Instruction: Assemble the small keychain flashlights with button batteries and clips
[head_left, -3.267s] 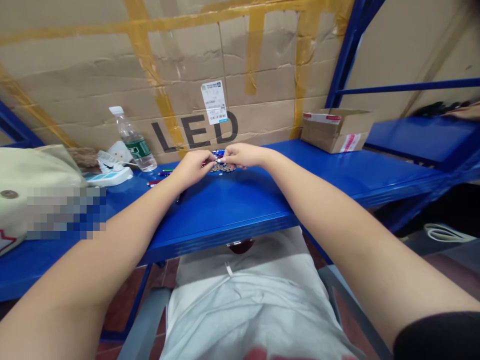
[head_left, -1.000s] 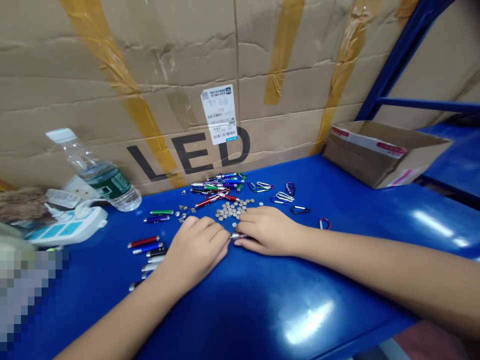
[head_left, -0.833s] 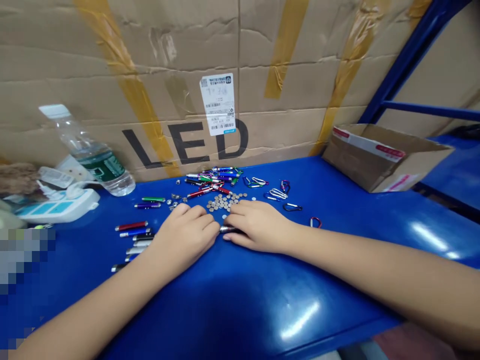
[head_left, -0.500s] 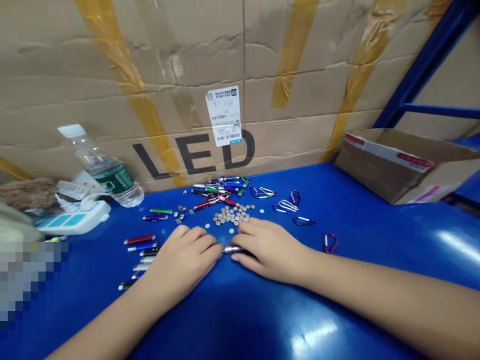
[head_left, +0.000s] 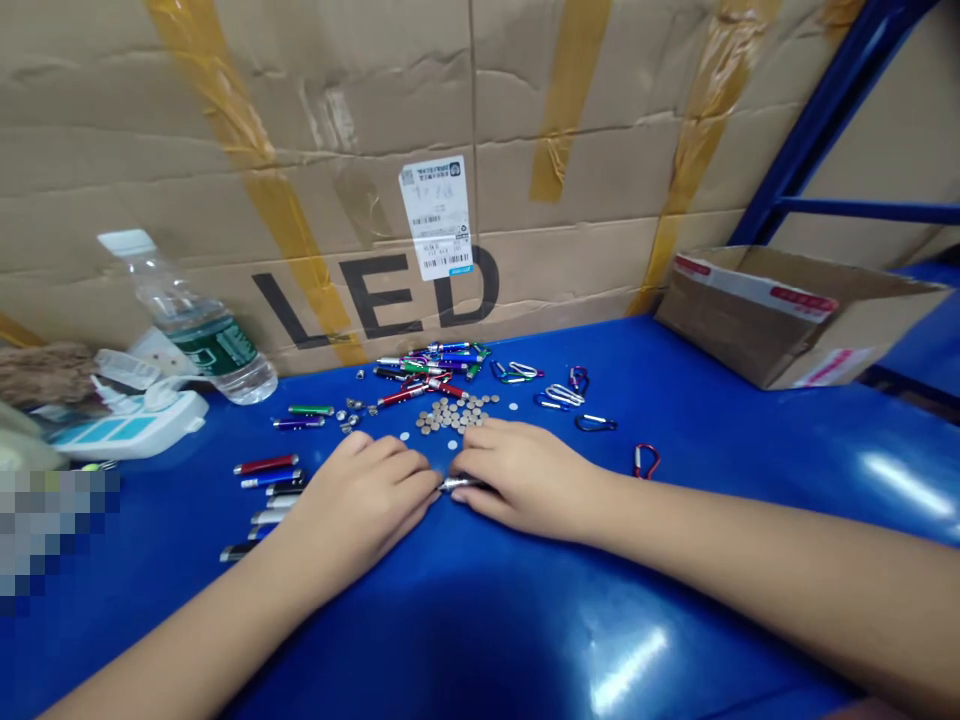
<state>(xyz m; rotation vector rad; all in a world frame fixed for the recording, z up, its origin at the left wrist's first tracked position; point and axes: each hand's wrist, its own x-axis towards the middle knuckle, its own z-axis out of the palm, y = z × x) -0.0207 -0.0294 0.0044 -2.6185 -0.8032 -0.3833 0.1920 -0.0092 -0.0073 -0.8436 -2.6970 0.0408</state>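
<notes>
1. The small silver penlight (head_left: 459, 484) lies on the blue steel shelf (head_left: 675, 620) between my left hand (head_left: 360, 520) and my right hand (head_left: 525, 480), near the shelf's middle and just below the pile of button cells (head_left: 450, 415).
2. Its long axis runs nearly level across my view, left to right, with a slight tilt. The bright metal end points toward my left hand.
3. Only a short stretch of it shows. My right fingers cover the other end, so I can't make out its full length, its colour there, or whether a key ring is attached.
4. My left fingers are together and curled, their tips touching or just beside the penlight. My right fingers are also together and curled over it, with the thumb below. I cannot tell whether either hand is actually gripping it.
5. Beyond my hands lie a tangle of coloured penlights (head_left: 427, 368) and several carabiners (head_left: 562, 392), with 1 red carabiner (head_left: 645, 460) apart from them. More penlights (head_left: 266, 500) sit in a loose column to my left.
6. A blurred patch (head_left: 45, 530) hides the lower left corner, so I can't tell what lies there.
</notes>
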